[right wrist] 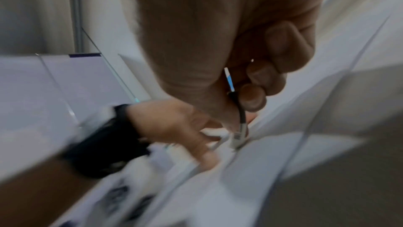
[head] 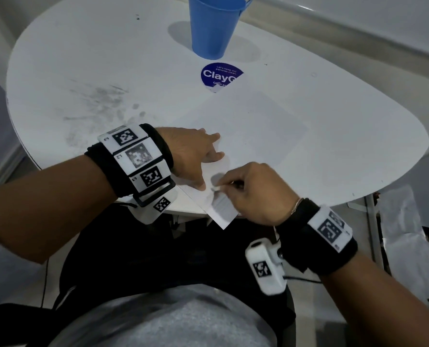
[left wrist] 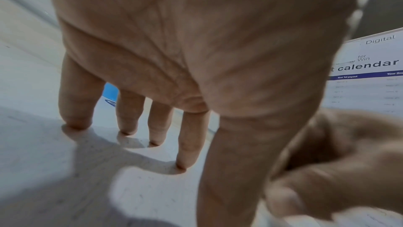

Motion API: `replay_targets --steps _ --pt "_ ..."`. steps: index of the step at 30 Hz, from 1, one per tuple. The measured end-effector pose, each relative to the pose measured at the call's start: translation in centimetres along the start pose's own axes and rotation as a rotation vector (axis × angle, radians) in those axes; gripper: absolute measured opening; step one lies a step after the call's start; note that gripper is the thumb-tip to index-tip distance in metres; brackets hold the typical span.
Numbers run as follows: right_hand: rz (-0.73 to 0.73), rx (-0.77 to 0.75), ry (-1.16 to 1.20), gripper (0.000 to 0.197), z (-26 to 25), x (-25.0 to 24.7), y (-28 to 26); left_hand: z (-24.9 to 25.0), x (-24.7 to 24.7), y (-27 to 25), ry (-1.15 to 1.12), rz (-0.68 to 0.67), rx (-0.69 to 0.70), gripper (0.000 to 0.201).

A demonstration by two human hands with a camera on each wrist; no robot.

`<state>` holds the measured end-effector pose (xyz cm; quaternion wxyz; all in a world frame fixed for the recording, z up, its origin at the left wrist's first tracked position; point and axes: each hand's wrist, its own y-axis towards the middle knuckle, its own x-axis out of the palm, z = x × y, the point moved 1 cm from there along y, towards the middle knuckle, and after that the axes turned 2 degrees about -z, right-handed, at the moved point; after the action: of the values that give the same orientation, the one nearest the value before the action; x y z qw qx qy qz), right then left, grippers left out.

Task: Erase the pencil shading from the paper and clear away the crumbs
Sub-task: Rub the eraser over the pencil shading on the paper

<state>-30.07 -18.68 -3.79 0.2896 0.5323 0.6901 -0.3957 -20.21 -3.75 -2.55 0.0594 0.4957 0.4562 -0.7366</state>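
A white paper (head: 253, 126) lies on the round white table (head: 346, 136), its near corner overhanging the front edge. Grey pencil shading (head: 221, 204) marks that corner. My left hand (head: 208, 159) lies flat on the paper's left edge with straight fingers (left wrist: 189, 144) pressing down. My right hand (head: 229, 187) grips a thin black pencil (right wrist: 241, 113) upside down. Its eraser tip (right wrist: 236, 142) touches the paper just above the shading, close to my left thumb. The right wrist view is motion-blurred. I cannot make out any crumbs.
A blue cup (head: 214, 26) stands at the table's far side, with a round blue sticker (head: 221, 75) in front of it, partly under the paper. Dark smudges (head: 95, 108) cover the table's left part. Printed sheets (head: 408, 234) lie on the floor to the right.
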Motion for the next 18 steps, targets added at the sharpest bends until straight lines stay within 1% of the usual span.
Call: replay_targets --steps 3,4,5,7,8,9,11,12,13,14,16,17,18 --pt "0.138 0.099 0.032 0.017 1.3 -1.2 1.1 0.1 0.0 0.0 0.016 0.011 -0.007 0.084" --pt "0.156 0.097 0.011 0.017 1.2 -1.2 1.0 0.1 0.0 0.0 0.027 0.012 -0.007 0.083" --pt "0.137 0.070 -0.016 0.017 0.8 -0.8 0.6 0.1 0.0 0.0 0.034 0.011 -0.006 0.084" --pt "0.046 -0.010 -0.027 0.019 -0.6 0.1 -0.4 0.0 -0.1 0.0 0.038 0.006 -0.003 0.084" --pt "0.026 -0.017 -0.016 0.020 -0.8 0.2 -0.5 0.0 -0.1 0.0 0.039 0.007 -0.002 0.084" --pt "0.039 0.011 -0.017 0.020 -0.4 -0.1 -0.1 0.0 -0.1 -0.1 0.037 0.010 -0.002 0.084" --pt "0.135 0.100 -0.008 0.019 0.6 -1.1 0.8 0.0 -0.1 -0.1 0.027 0.013 -0.006 0.083" --pt "0.181 0.120 -0.021 0.019 1.0 -1.4 1.0 0.1 -0.1 -0.1 0.029 0.011 -0.008 0.083" --pt "0.191 0.114 -0.040 0.019 1.1 -1.3 0.9 0.0 -0.1 -0.1 0.032 0.009 -0.008 0.083" --pt "0.165 0.079 -0.061 0.019 0.6 -1.0 0.6 0.0 -0.1 0.0 0.032 0.007 -0.009 0.083" --pt "0.056 -0.009 -0.066 0.019 -0.8 0.2 -0.5 0.0 -0.1 0.0 0.022 0.002 -0.008 0.084" --pt "0.032 -0.013 -0.053 0.020 -0.9 0.3 -0.7 0.0 -0.1 -0.1 0.018 0.002 -0.008 0.084" --pt "0.047 0.013 -0.041 0.020 -0.5 0.1 -0.3 0.0 -0.2 -0.1 0.015 0.005 -0.008 0.084"
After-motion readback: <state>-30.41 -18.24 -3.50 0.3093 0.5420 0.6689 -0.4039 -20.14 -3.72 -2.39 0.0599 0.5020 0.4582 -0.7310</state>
